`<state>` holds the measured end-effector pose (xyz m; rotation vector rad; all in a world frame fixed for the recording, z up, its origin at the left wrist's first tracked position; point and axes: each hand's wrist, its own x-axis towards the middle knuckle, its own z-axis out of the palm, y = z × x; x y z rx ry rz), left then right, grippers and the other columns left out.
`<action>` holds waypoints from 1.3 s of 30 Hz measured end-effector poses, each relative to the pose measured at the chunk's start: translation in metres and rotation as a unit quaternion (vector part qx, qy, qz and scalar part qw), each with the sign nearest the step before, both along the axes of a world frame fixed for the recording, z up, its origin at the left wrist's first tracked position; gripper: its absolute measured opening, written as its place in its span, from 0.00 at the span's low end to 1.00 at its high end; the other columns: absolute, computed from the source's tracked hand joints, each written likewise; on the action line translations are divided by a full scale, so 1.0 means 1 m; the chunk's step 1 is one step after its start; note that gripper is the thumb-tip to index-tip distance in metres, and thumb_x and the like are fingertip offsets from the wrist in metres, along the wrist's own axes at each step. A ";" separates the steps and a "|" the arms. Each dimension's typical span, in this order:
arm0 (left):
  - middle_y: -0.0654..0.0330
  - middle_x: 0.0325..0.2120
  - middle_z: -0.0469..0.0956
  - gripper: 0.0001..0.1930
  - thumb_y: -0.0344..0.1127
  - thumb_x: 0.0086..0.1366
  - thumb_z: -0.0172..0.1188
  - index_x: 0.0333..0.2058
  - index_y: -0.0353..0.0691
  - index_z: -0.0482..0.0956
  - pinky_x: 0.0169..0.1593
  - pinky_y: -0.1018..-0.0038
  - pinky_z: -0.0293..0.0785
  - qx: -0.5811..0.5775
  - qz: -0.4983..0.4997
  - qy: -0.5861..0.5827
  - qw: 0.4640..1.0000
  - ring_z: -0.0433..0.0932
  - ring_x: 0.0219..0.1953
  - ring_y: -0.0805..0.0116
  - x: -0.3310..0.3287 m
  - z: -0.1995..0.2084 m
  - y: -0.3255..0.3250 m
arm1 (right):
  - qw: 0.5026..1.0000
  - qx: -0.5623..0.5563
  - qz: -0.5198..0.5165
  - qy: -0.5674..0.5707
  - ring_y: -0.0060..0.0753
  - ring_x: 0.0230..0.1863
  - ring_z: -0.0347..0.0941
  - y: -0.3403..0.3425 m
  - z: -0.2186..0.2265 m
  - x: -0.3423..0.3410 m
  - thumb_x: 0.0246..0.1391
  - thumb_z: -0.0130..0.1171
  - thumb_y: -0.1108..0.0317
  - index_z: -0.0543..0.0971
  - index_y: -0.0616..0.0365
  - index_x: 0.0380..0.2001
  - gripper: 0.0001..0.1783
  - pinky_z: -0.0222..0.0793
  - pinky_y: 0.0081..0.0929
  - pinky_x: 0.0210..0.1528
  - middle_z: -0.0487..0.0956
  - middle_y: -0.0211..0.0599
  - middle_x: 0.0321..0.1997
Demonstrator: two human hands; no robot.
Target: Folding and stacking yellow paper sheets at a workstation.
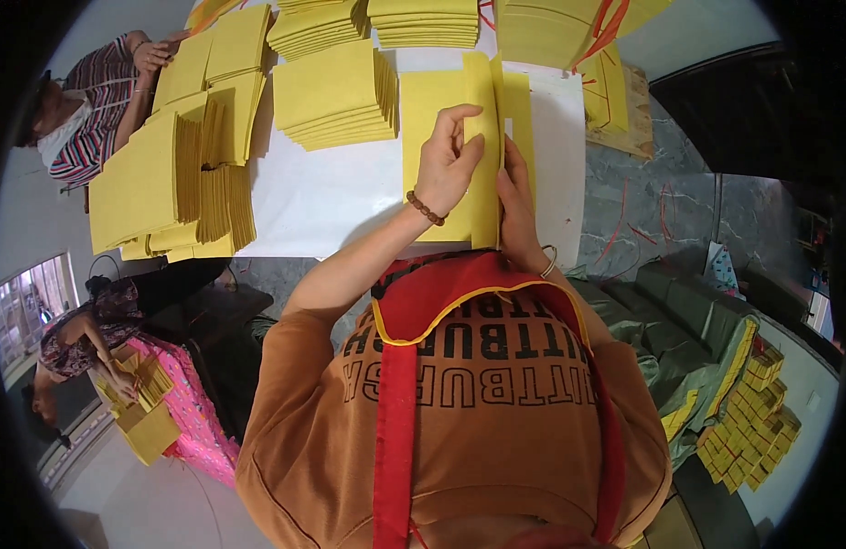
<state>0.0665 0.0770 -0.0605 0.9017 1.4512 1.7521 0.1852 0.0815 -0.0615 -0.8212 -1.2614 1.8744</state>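
A yellow paper sheet (481, 206) stands partly raised in a long narrow fold in front of me, over more flat yellow paper (425, 110) on a white-topped table. My left hand (452, 160) is closed on the fold from the left, its fingers curled and its thumb pressed to the paper. On the other side, my right hand (517, 197) holds the fold's right edge with thumb and fingers fairly straight. Part of the right fingers is hidden behind the paper. A brown beaded bracelet circles my left wrist.
Stacks of folded yellow paper (336, 96) cover the table's far side, with a leaning pile (149, 183) at the left. Red ribbons (606, 37) lie far right. A co-worker's hands (151, 57) touch the far-left stacks; another person handles yellow pieces (149, 384) lower left.
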 end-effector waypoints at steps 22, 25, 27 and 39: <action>0.74 0.17 0.62 0.11 0.30 0.59 0.59 0.41 0.39 0.75 0.18 0.86 0.52 -0.082 -0.101 0.022 0.991 0.56 0.16 0.86 -0.006 0.013 -0.004 | 1.000 0.010 0.007 -0.006 0.34 0.68 0.42 0.000 -0.005 0.003 0.62 0.37 0.63 0.47 0.62 0.63 0.29 0.38 0.28 0.66 0.49 0.42 0.67; 0.73 0.14 0.60 0.10 0.30 0.59 0.59 0.40 0.39 0.75 0.14 0.85 0.51 -0.103 -0.107 -0.011 0.989 0.56 0.12 0.86 -0.005 0.015 -0.005 | 1.000 0.010 0.007 -0.011 0.34 0.68 0.42 0.000 -0.005 0.003 0.63 0.36 0.63 0.48 0.62 0.63 0.29 0.38 0.27 0.66 0.49 0.42 0.67; 0.73 0.13 0.61 0.10 0.30 0.59 0.59 0.40 0.39 0.75 0.13 0.84 0.52 -0.079 -0.111 0.013 0.991 0.56 0.11 0.85 -0.007 0.011 -0.004 | 0.999 0.020 0.007 -0.027 0.35 0.68 0.42 0.000 -0.009 0.003 0.62 0.36 0.64 0.47 0.63 0.63 0.29 0.38 0.28 0.66 0.49 0.42 0.67; 0.68 0.18 0.64 0.05 0.30 0.58 0.58 0.30 0.34 0.78 0.21 0.83 0.57 -0.126 -0.091 -0.080 0.985 0.60 0.17 0.83 -0.008 0.009 -0.001 | 0.988 -0.125 -0.040 0.077 0.30 0.63 0.53 0.004 0.001 0.003 0.59 0.37 0.67 0.48 0.63 0.63 0.29 0.50 0.25 0.62 0.56 0.40 0.63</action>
